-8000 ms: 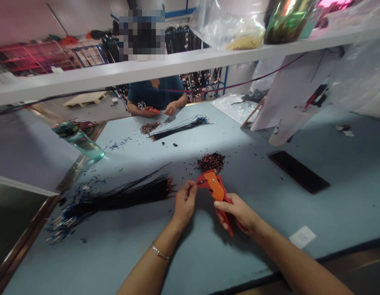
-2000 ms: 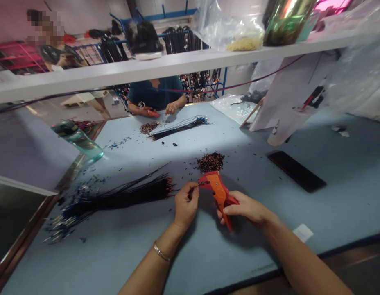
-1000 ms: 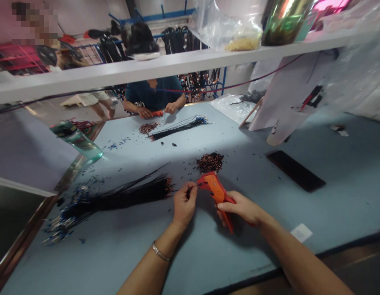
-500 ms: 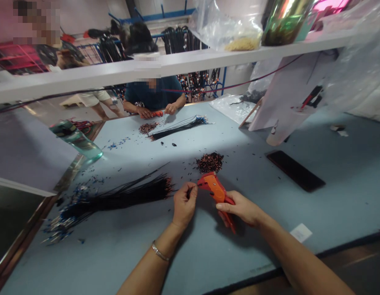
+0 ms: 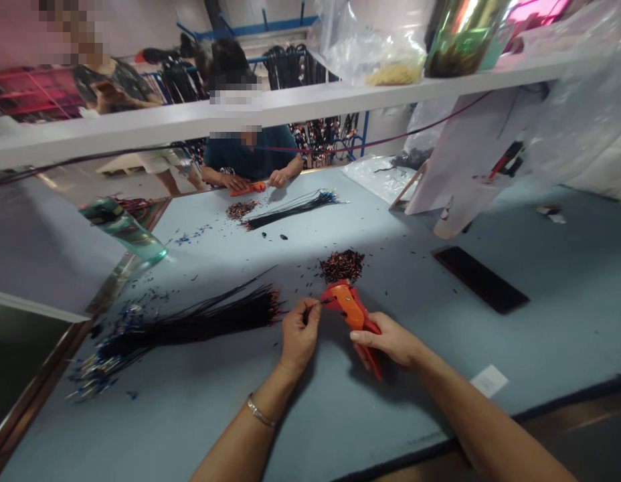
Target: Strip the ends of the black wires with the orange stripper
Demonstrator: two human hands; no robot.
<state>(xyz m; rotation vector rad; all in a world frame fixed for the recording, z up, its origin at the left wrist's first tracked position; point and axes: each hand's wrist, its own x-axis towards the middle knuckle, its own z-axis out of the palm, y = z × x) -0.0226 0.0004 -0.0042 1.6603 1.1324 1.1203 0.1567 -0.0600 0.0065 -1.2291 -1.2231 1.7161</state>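
Observation:
My right hand [image 5: 388, 340] is closed round the handles of an orange wire stripper [image 5: 349, 310], its head pointing up and left. My left hand [image 5: 299, 330] pinches a thin black wire [image 5: 313, 306] whose end sits at the stripper's jaws. A bundle of black wires [image 5: 190, 323] lies on the blue table [image 5: 310, 415] to the left, its blue-tipped ends fanned out at the far left. Just beyond the stripper sits a small heap of stripped bits [image 5: 342, 265].
A black phone [image 5: 480, 279] lies to the right, a white slip [image 5: 488, 381] near the front edge. A green bottle [image 5: 124, 229] stands at the left. Across the table a person handles another orange tool [image 5: 247, 188] beside a second wire bundle [image 5: 290, 208]. A white shelf [image 5: 270, 108] crosses overhead.
My hands have stayed in nearly the same place. The stripper's handles closed and opened a little while the left hand kept a wire at its jaws. A person in the background moved.

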